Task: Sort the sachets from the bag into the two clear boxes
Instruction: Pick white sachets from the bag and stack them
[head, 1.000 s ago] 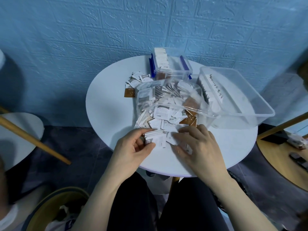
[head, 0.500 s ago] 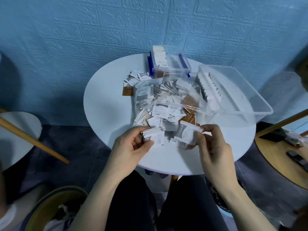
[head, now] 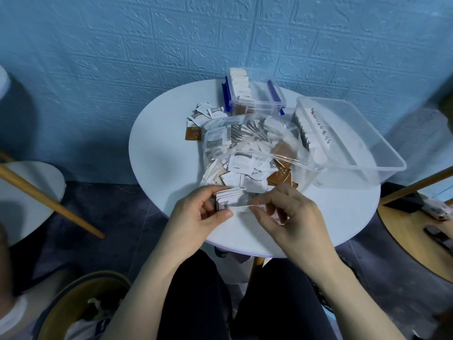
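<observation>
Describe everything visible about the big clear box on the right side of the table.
The big clear box is a lidless rectangular tub of transparent plastic, standing upright on the right part of the round white table, its far corner jutting past the edge. A row of white sachets stands on edge along its left wall; the rest of the floor looks bare. The clear bag lies against its left side. Neither hand touches it.

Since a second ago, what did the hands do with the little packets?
The right hand picked one white sachet off the table near the bag, lifted it, and has brought it left to the stack that the left hand grips. The left hand kept holding its stack. The bag, both clear boxes and the loose sachets stayed put.
</observation>
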`<control>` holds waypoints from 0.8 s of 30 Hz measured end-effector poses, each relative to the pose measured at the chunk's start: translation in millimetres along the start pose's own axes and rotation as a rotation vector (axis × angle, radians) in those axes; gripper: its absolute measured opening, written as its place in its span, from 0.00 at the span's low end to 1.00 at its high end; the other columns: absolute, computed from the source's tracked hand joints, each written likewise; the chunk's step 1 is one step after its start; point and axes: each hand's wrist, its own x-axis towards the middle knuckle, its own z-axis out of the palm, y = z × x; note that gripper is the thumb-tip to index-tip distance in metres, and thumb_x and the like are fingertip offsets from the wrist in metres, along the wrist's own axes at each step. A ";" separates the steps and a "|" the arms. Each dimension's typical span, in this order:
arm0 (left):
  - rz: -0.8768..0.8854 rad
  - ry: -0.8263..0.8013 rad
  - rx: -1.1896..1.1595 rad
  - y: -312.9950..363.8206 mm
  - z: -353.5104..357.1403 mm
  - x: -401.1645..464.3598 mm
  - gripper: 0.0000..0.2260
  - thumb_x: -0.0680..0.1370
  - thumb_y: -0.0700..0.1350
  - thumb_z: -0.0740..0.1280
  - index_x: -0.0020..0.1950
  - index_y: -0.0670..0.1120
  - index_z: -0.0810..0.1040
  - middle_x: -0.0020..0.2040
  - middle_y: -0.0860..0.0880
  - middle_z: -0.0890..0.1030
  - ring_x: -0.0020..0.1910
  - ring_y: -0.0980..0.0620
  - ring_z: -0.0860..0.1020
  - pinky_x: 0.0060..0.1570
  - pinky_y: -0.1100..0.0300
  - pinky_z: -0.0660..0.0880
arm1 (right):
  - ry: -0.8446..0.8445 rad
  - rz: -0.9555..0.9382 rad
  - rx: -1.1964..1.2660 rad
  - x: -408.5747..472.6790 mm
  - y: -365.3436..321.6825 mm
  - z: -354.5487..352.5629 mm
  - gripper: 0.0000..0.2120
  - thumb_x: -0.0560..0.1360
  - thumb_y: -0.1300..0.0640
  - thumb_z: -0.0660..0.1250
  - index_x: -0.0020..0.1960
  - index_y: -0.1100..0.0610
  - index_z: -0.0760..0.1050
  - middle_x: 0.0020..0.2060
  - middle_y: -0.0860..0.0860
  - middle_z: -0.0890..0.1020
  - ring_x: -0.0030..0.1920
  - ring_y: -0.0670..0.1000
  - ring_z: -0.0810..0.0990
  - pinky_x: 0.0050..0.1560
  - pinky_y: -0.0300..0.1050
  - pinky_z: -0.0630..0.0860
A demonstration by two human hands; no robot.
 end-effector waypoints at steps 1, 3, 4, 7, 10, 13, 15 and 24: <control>-0.001 -0.012 -0.004 0.8 -0.3 -0.1 0.22 0.69 0.42 0.77 0.55 0.65 0.78 0.30 0.58 0.72 0.29 0.61 0.69 0.34 0.69 0.68 | -0.011 -0.002 -0.018 3.7 -4.2 4.5 0.05 0.72 0.57 0.73 0.45 0.48 0.81 0.34 0.42 0.71 0.33 0.41 0.70 0.34 0.42 0.70; 0.002 -0.026 -0.006 2.3 -0.5 -0.1 0.24 0.68 0.41 0.77 0.56 0.65 0.77 0.30 0.60 0.72 0.29 0.62 0.69 0.34 0.71 0.68 | -0.027 -0.004 -0.027 10.5 -11.5 12.2 0.05 0.72 0.56 0.73 0.46 0.48 0.82 0.33 0.41 0.69 0.33 0.42 0.70 0.35 0.44 0.71; 0.003 -0.025 -0.009 2.8 -0.5 0.0 0.24 0.68 0.41 0.77 0.56 0.65 0.77 0.30 0.60 0.72 0.29 0.62 0.69 0.33 0.72 0.67 | -0.034 -0.006 -0.031 13.1 -14.0 14.9 0.06 0.72 0.56 0.73 0.47 0.48 0.82 0.32 0.41 0.69 0.33 0.42 0.70 0.35 0.43 0.70; 0.004 -0.009 -0.022 2.3 0.0 0.7 0.23 0.69 0.40 0.77 0.56 0.63 0.77 0.29 0.59 0.71 0.29 0.62 0.68 0.33 0.71 0.67 | -0.041 0.015 -0.028 15.3 -14.4 16.9 0.03 0.73 0.55 0.71 0.46 0.48 0.81 0.32 0.42 0.71 0.33 0.43 0.70 0.36 0.43 0.71; -0.002 0.013 -0.018 0.4 1.0 1.3 0.22 0.70 0.40 0.76 0.54 0.65 0.78 0.29 0.58 0.70 0.29 0.60 0.68 0.33 0.69 0.67 | -0.019 0.114 0.111 10.2 -7.8 12.5 0.04 0.75 0.56 0.69 0.43 0.51 0.75 0.31 0.46 0.76 0.32 0.45 0.72 0.35 0.42 0.70; -0.014 0.028 -0.023 -1.3 1.4 2.1 0.23 0.70 0.39 0.76 0.53 0.67 0.78 0.29 0.58 0.70 0.29 0.59 0.68 0.34 0.68 0.67 | -0.021 0.265 0.334 4.5 -3.5 7.5 0.07 0.77 0.60 0.66 0.42 0.52 0.71 0.30 0.48 0.80 0.31 0.46 0.75 0.35 0.38 0.69; -0.008 0.017 -0.021 -0.9 1.2 1.8 0.23 0.69 0.40 0.76 0.55 0.64 0.79 0.29 0.58 0.70 0.29 0.60 0.68 0.33 0.69 0.67 | -0.072 0.297 0.349 0.9 -3.3 7.0 0.07 0.77 0.61 0.66 0.42 0.54 0.71 0.32 0.47 0.82 0.31 0.43 0.76 0.35 0.34 0.68; 0.001 0.018 -0.048 2.9 0.5 -0.1 0.19 0.69 0.43 0.76 0.54 0.62 0.79 0.30 0.57 0.70 0.31 0.59 0.69 0.35 0.69 0.69 | -0.128 0.229 -0.238 -10.7 -7.4 20.2 0.08 0.73 0.47 0.68 0.41 0.50 0.74 0.35 0.43 0.71 0.40 0.53 0.76 0.35 0.44 0.61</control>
